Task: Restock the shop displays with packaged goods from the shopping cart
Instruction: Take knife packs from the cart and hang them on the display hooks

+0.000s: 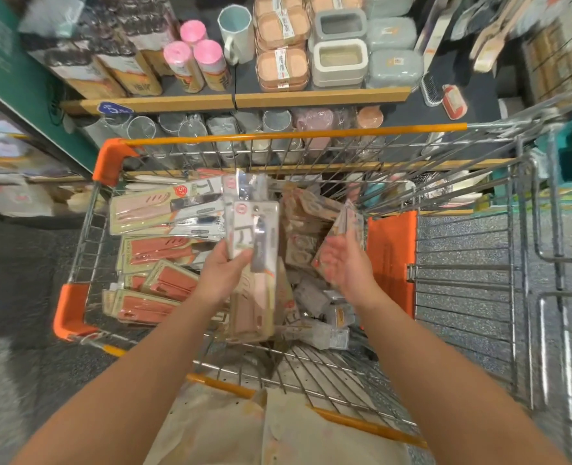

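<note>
Two bare forearms reach up from the bottom of the frame over a shopping cart (76, 310) with orange corners, seen from a head camera looking down. Left hand (222, 268), at centre, grips a small stack of clear packets (252, 229), fingers curled round their lower end. Right hand (345, 266), just right of centre, lies palm up with fingers loosely spread under a fan of flat brown packets (343, 223); whether the thumb pins them cannot be told. Packaged knives (163, 209) in pink and red sleeves fill the left of the cart, and smaller packets (314, 297) lie heaped in the middle. Across the top of the frame, shelves (230, 101) already carry pink rolls (207, 60), lidded boxes (282, 67) and cups (276, 120). Judging by the crowded cart, most restocking seems left to do. Edges of the frame blur, labels are unreadable, and the contents of the clear packets are unclear.
</note>
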Motion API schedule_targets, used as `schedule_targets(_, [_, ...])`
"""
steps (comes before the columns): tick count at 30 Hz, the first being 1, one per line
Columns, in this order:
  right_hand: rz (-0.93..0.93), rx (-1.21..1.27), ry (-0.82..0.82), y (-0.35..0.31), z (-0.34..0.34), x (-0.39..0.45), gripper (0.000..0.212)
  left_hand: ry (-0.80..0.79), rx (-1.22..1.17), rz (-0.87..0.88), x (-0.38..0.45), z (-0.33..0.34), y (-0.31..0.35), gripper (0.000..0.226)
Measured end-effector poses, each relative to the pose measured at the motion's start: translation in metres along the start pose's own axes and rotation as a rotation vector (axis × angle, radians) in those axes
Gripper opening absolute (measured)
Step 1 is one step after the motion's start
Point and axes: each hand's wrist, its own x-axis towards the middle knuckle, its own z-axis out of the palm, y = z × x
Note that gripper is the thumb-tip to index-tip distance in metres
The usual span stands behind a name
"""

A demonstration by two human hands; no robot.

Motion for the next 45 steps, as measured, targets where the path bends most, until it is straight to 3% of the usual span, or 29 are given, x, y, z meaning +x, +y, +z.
schedule_targets(5, [0.413, -0.331, -0.104, 0.094, -0.016, 0.017, 0.05, 0.096, 0.239, -0.073, 0.012, -0.047, -0.019, 0.02])
schedule_targets(8, [0.493, -0.53, -0.149, 0.137, -0.019, 0.019, 0.051, 0.098, 0.279, -0.093, 0.01, -0.061, -0.026, 0.019])
schedule_targets(13, [0.214, -0.579, -0.018, 0.151, -0.012, 0.024, 0.055, 0.073, 0.392, -0.064, 0.01, -0.066, -0.035, 0.011])
schedule_targets(18, [0.034, -0.647, -0.093, 0.136, 0.023, 0.045, 0.06, 0.088, 0.399, -0.081, 0.014, -0.064, -0.038, 0.01])
schedule_targets(20, [0.009, -0.653, -0.124, 0.134, 0.036, 0.051, 0.051, 0.09, 0.398, -0.083, 0.016, -0.064, -0.041, 0.011])
schedule_targets(22, [-0.06, -0.703, -0.145, 0.13, 0.042, 0.05, 0.029, 0.078, 0.4, -0.072, 0.014, -0.062, -0.039, 0.01])
schedule_targets(25, [-0.167, -0.671, -0.112, 0.108, 0.041, 0.044, 0.028, 0.071, 0.351, -0.043, 0.009, -0.061, -0.035, 0.017])
schedule_targets(29, [-0.22, -0.568, 0.002, 0.043, 0.023, 0.03, 0.027, 0.049, 0.301, -0.043, 0.0, -0.059, -0.024, 0.024])
schedule_targets(32, [-0.293, -0.451, 0.059, -0.013, 0.007, 0.021, 0.01, 0.061, 0.269, -0.044, -0.006, -0.051, -0.01, 0.025])
schedule_targets(36, [-0.256, -0.28, 0.065, -0.064, -0.005, 0.004, 0.044, 0.045, 0.219, -0.034, -0.018, -0.037, 0.013, 0.033])
schedule_targets(39, [-0.276, -0.227, 0.02, -0.079, -0.005, -0.013, 0.037, -0.013, 0.185, 0.001, -0.022, -0.027, 0.029, 0.042])
schedule_targets(45, [-0.331, -0.363, -0.139, -0.084, 0.029, -0.05, 0.032, -0.075, 0.05, 0.043, -0.032, -0.021, 0.05, 0.019])
